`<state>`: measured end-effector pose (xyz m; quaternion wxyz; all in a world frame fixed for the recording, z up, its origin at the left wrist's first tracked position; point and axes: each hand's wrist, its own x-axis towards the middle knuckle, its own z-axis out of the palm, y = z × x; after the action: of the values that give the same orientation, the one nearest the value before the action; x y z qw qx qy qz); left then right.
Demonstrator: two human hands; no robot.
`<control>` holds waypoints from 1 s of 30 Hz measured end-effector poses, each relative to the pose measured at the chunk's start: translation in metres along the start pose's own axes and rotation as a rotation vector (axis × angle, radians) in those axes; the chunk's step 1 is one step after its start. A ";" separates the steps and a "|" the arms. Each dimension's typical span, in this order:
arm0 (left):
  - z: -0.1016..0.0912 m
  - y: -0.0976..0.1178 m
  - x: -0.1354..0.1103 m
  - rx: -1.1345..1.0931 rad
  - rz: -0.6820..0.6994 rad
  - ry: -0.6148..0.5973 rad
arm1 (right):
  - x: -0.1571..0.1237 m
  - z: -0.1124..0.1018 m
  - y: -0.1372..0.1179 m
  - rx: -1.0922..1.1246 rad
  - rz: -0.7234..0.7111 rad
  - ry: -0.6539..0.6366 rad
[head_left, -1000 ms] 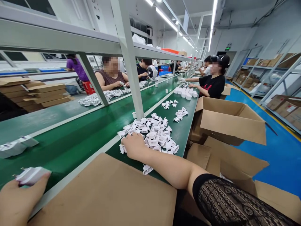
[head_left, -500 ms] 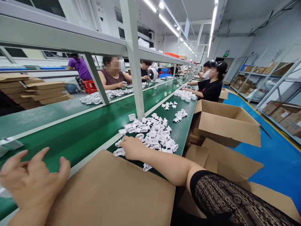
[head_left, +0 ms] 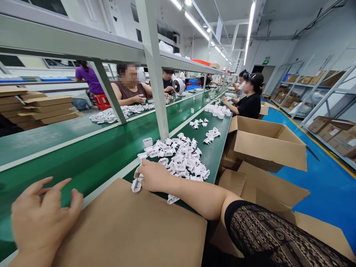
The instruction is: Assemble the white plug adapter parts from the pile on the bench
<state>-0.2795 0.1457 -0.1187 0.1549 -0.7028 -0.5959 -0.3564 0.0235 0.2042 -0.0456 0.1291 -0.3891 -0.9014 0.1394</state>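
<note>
My right hand [head_left: 154, 176] reaches to the near left edge of a pile of white plastic plug housings [head_left: 180, 155], several of which show two pins. Its fingers are closed around a white plug housing [head_left: 136, 185], partly hidden by the hand. My left hand [head_left: 46, 213] hangs over the green conveyor belt [head_left: 111, 155] with its fingers spread and nothing in them. Between my hands lies a brown cardboard sheet or box top [head_left: 133, 226]. One loose white part [head_left: 148, 142] sits on the belt beyond the pile.
Open cardboard boxes [head_left: 267, 142] stand right of the green table. A metal post [head_left: 155, 74] rises behind the pile. A co-worker in black [head_left: 249, 100] sits farther along, near stacked white parts [head_left: 218, 110]. Another person [head_left: 129, 87] works across the belt.
My right hand has drawn slightly left and tilted a plug housing in its fingers. My left hand has shifted a little right, still spread. White parts by the left hand have left view.
</note>
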 end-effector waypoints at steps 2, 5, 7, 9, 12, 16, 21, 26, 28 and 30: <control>-0.005 0.015 0.006 0.026 -0.030 0.132 | -0.001 0.000 -0.002 0.091 -0.010 0.025; -0.007 0.026 0.011 0.027 -0.010 0.133 | -0.001 0.004 -0.006 0.306 -0.040 0.007; -0.005 0.027 0.012 0.032 -0.016 0.107 | -0.002 0.009 -0.009 0.455 -0.062 -0.030; -0.003 0.026 0.013 0.048 -0.046 0.057 | -0.004 0.015 -0.014 0.516 -0.123 -0.041; 0.001 0.020 0.012 0.084 -0.147 -0.065 | -0.008 0.019 -0.020 0.423 -0.275 -0.092; 0.004 0.012 0.007 0.081 -0.203 -0.107 | -0.012 0.020 -0.025 0.347 -0.337 -0.257; 0.007 0.011 0.012 0.130 -0.255 -0.167 | -0.016 0.025 -0.030 0.368 -0.303 -0.274; 0.025 0.026 0.061 0.069 -0.393 -0.389 | -0.019 0.022 -0.031 0.372 -0.287 -0.315; 0.043 0.036 0.087 0.011 -0.468 -0.427 | -0.020 0.020 -0.031 0.301 -0.311 -0.343; 0.065 0.045 0.109 -0.017 -0.533 -0.420 | -0.020 0.017 -0.031 0.224 -0.318 -0.358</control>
<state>-0.2124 0.2560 -0.0796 -0.0758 -0.5815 -0.7746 -0.2370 0.0101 0.1662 -0.0530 0.0302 -0.1951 -0.9386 0.2831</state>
